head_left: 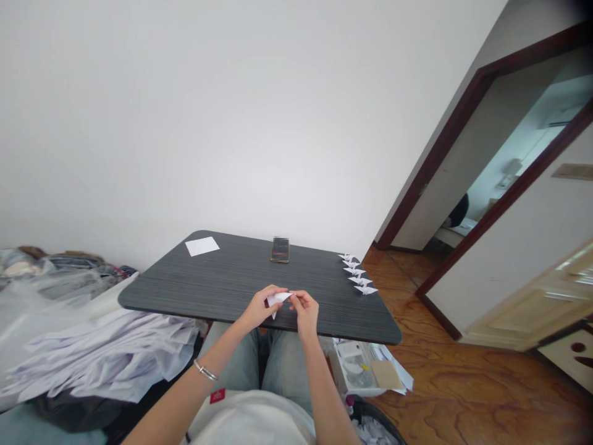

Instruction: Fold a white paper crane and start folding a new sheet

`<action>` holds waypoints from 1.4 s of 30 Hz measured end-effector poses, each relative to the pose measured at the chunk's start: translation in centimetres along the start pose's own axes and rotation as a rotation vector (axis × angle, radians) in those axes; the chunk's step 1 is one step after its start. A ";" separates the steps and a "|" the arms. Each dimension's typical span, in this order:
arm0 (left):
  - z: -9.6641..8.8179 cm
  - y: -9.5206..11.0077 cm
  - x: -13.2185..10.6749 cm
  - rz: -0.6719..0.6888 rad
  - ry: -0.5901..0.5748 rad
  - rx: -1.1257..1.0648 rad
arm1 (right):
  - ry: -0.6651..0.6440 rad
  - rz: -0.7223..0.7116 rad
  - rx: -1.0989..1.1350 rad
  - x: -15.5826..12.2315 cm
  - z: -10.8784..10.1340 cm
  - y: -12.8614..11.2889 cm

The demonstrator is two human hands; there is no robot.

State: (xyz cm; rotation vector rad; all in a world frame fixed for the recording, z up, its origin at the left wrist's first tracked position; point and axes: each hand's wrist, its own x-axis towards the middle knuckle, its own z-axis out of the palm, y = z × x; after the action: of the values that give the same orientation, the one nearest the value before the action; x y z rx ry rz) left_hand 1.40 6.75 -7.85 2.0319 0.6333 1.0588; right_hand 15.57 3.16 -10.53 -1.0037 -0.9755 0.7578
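Between my two hands, over the near edge of the dark table (231,272), is a small folded piece of white paper (279,298). My left hand (262,307) grips its left side, thumb below and fingers above. The fingertips of my right hand (303,308) pinch its right end. One pointed flap of the paper hangs down between the hands. Several folded white paper cranes (354,272) stand in a row along the table's right side. At the far left of the table lies a flat white sheet of paper (202,246).
A phone (280,250) lies at the table's back edge by the white wall. Crumpled white cloth (106,352) is heaped on the left. Below the table's right side are a white box of odds and ends (356,368) and a bin with paper scraps (375,431).
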 end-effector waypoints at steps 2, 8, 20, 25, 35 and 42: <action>0.0 0.1 0.0 -0.014 -0.002 0.002 | 0.006 -0.005 0.004 -0.1 0.0 0.0; 0.0 -0.1 0.0 -0.037 -0.001 -0.022 | 0.000 -0.066 0.012 -0.3 0.1 -0.3; -0.1 -0.3 0.0 -0.048 0.005 -0.106 | -0.001 -0.103 -0.009 -0.7 0.3 -1.1; 0.0 -0.6 0.0 -0.041 0.039 -0.084 | 0.008 -0.115 -0.001 -0.7 0.2 -1.0; 0.1 -0.9 -0.1 -0.016 0.082 -0.036 | -0.066 -0.172 -0.247 -0.9 0.5 -0.6; 0.3 -0.7 -0.1 -0.028 0.081 -0.012 | -0.062 -0.131 -0.196 -0.5 0.4 0.1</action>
State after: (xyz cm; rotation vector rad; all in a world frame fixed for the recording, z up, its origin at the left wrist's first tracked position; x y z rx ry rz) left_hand 1.49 7.01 -8.60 1.9723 0.6938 1.1306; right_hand 15.02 2.84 -10.70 -1.0781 -1.1749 0.5952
